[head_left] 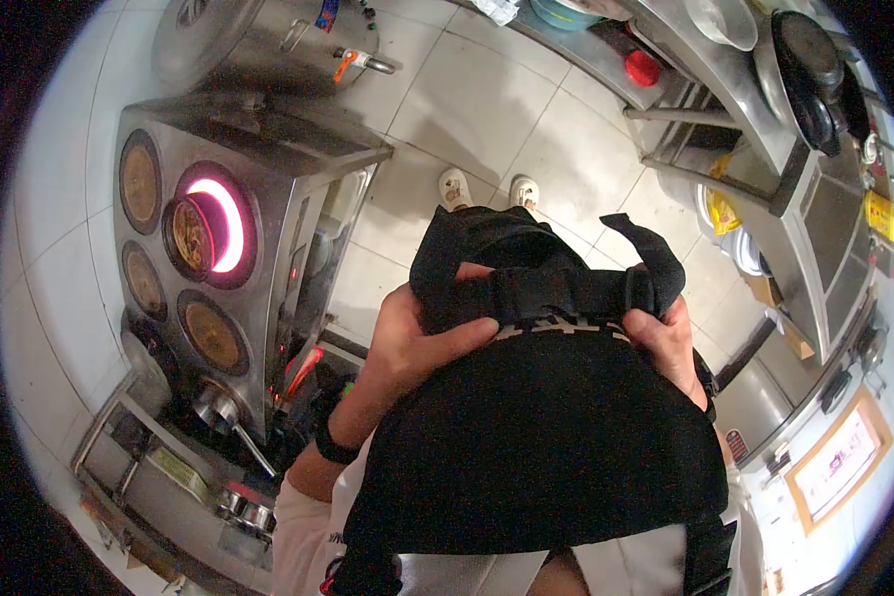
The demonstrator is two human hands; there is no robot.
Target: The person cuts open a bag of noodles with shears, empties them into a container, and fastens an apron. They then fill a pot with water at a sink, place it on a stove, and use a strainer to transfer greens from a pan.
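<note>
A black strap with a buckle runs across my waist, over black fabric that covers my front. My left hand is closed round one end of the strap, its thumb lying along the lower edge. At the other end my right hand grips the strap, thumb on the near side. A loose strap end sticks up beyond my right hand. The fingers behind the strap are partly hidden.
To the left stands a cooktop with a glowing burner and a small pot on it. A large metal vessel is behind it. Metal shelving with pans runs along the right. My shoes are on the tiled floor.
</note>
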